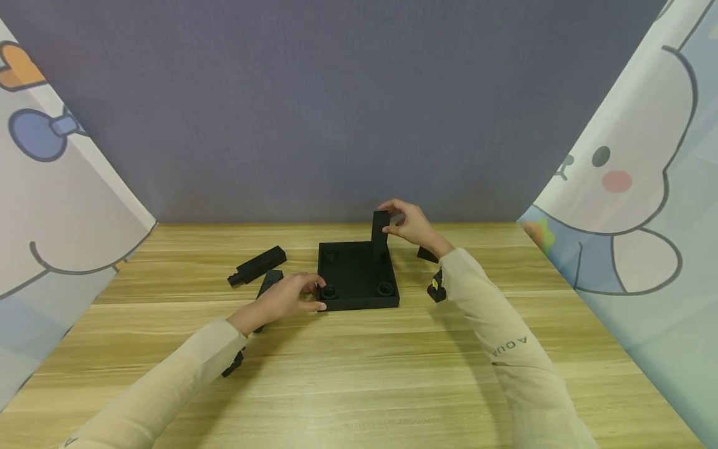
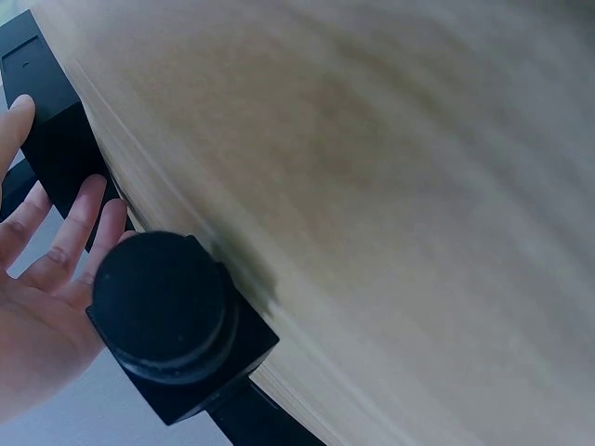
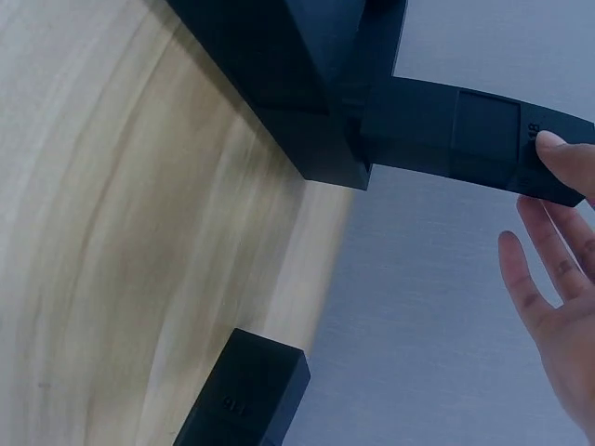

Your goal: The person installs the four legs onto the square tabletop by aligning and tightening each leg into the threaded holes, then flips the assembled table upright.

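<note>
In the head view a shallow black square tray (image 1: pixel 359 304) with round sockets at its corners lies on the table. My right hand (image 1: pixel 411 224) pinches a black square post (image 1: pixel 379 226) near its top between thumb and fingers. The post stands upright at the tray's back right corner; in the right wrist view its lower end meets the tray wall (image 3: pixel 321 149). Its socket there is hidden. My left hand (image 1: pixel 288 294) holds the tray's front left corner, thumb at the front and fingers along the left side.
To the left lie a black post with a narrow stepped end (image 1: pixel 259 265) and another black block (image 1: pixel 272 279), partly behind my left hand. A small black piece (image 1: pixel 232 363) sits by the left sleeve. Right of the tray are a black block (image 1: pixel 426 254) and a black piece with a yellow mark (image 1: pixel 436 290).
</note>
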The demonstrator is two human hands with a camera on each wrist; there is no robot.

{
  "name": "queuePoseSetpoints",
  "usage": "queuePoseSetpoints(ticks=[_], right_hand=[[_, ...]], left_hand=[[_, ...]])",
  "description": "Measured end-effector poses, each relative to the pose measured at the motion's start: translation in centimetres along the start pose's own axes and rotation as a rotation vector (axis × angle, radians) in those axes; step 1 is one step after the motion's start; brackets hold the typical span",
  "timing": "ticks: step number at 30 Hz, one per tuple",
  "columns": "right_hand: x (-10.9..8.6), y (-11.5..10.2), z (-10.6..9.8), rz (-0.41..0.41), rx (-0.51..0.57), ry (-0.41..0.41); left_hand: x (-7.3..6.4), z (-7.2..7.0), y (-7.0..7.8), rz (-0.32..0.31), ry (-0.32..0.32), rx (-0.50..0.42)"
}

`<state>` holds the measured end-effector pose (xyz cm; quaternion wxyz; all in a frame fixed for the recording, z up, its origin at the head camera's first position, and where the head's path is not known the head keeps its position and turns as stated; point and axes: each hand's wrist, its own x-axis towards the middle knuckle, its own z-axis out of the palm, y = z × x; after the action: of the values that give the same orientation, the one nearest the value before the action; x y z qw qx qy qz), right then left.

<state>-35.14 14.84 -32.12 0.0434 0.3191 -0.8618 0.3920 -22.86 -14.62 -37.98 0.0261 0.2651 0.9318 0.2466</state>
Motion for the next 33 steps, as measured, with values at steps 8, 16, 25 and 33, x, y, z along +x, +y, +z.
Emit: queuePoseSetpoints(ticks=[8,16,25,33], right_hand=[[-0.20,0.14,0.55,0.015,0.000,0.065],[-0.50,0.16,0.90,0.024,-0.016,0.113],[-0.24,0.00,0.50,0.016,-0.002,0.047],[-0.10,-0.37,0.26,0.031,-0.012,0.007]], left_hand=[[0.02,0.06,-0.10,0.008,-0.002,-0.001],[0.10,0.10,-0.08,0.000,-0.005,0.003],[0.04,0.09,-0.04,-0.008,-0.001,0.011],[-0.05,0.01,0.04,-0.010,0.001,0.014]])
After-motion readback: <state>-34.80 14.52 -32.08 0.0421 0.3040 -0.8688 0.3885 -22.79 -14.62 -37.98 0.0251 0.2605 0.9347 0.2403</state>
